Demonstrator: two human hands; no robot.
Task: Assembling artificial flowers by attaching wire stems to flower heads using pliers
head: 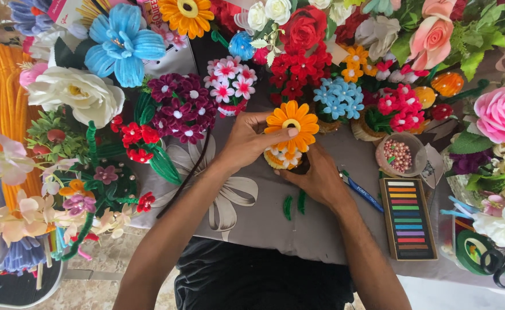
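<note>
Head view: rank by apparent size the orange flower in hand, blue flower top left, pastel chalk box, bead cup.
1. Blue flower
2. Pastel chalk box, close to the blue flower, so unsure
3. Orange flower, held by the left hand
4. Bead cup

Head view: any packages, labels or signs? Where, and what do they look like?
Chalk box: right of the right hand, flat rectangle, rows of coloured sticks.
Pink card: top left, tilted, white print.
Red-lettered label: top, beside the blue flower, partly hidden.
Bead cup: above the box, round.
</note>
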